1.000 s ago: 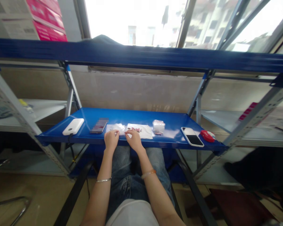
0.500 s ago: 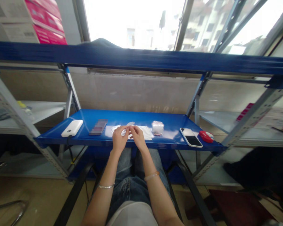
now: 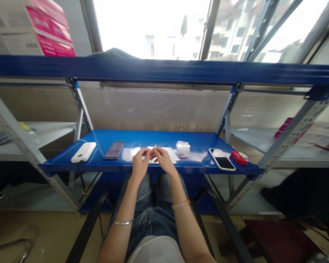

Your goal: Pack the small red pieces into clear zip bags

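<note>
A power bank lay at nine o'clock, a white-edged phone at four; pink-and-white boxes stood at ten.

One wide view, worn on the person's head, looks forward and down from above and behind the hands, which sit a little below centre. The white shirt and jeans lie nearest the lens, this side of the hands; the blue table stretches under and past them, and the window stands farthest, well beyond.
</note>
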A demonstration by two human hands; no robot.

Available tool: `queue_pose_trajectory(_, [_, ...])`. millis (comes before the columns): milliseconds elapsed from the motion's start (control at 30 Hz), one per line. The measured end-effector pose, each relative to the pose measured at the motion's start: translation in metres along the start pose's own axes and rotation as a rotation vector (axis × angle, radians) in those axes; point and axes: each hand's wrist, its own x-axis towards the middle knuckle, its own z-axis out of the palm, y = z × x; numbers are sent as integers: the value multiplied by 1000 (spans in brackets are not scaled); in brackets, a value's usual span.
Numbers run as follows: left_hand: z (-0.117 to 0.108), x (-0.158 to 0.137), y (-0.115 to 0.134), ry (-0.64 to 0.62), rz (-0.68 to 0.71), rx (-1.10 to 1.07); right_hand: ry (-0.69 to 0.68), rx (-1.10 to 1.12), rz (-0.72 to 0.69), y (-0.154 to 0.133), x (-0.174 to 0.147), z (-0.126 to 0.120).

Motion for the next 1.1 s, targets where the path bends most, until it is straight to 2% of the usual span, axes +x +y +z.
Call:
queue_pose_trajectory(167, [-2,2,7,-76,-52,-61,5,9,-2,-7,-3,-6])
queue_pose_trajectory(433, [-4,3,12,-284,-104,-214,-73,72,-18,-12,-8,-9])
queue_pose_trajectory(867, [-1,1,19,-258,-77,-182,-80,56,-5,-19,-11,-4])
queue_pose_trajectory(1100, [0,-1,17,-210,-89,-195,-72,-87,-48,-16,-10,-6])
